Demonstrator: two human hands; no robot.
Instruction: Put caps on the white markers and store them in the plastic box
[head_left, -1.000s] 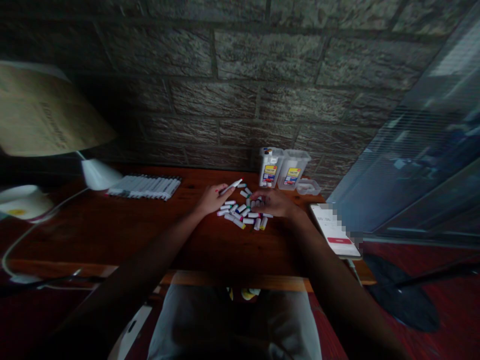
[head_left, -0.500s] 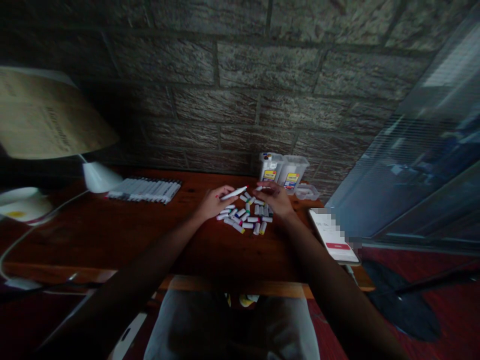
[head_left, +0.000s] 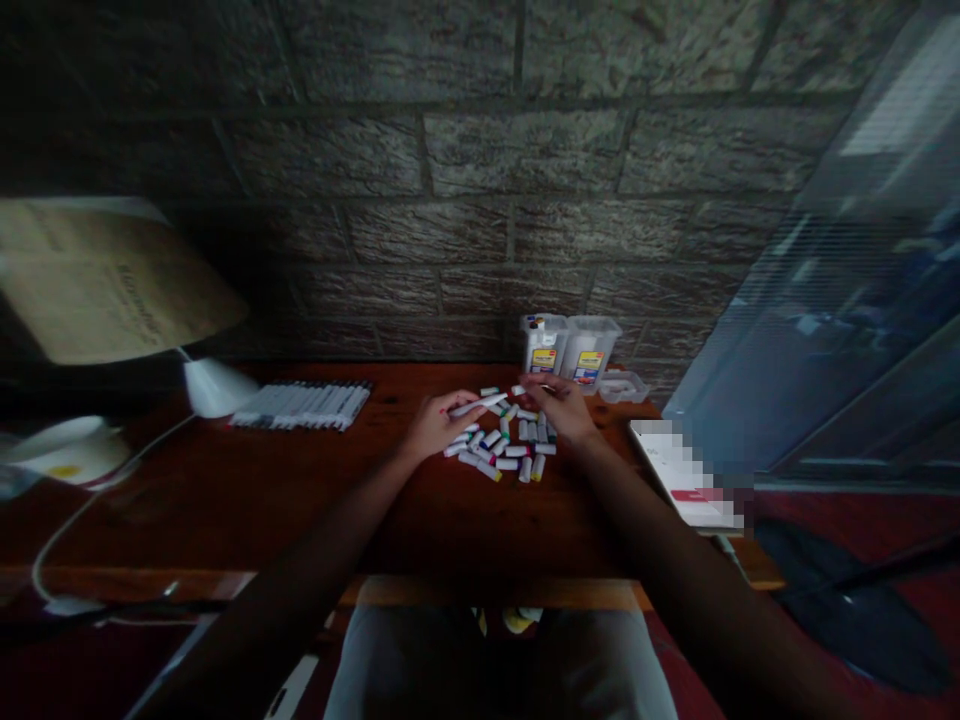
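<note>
A white marker [head_left: 478,406] with a red end lies in the fingers of my left hand [head_left: 437,424], slanting up to the right. My right hand [head_left: 561,405] pinches a small white marker cap [head_left: 518,390] close to the marker's tip; whether the two touch I cannot tell. Beneath and between both hands, a pile of loose white caps [head_left: 516,451] with coloured ends, such as yellow, green, purple and pink, is spread on the wooden table [head_left: 315,500].
A row of white markers [head_left: 301,405] lies at the left, near a lamp [head_left: 112,285] and a white cup [head_left: 71,450]. Behind my right hand stand two clear plastic containers [head_left: 592,350] beside a clear lid [head_left: 622,387]. A phone [head_left: 679,480] rests at the right edge.
The marker's tip and the cap have come closer together. My view has shifted a little, so the table things appear lower and further right.
</note>
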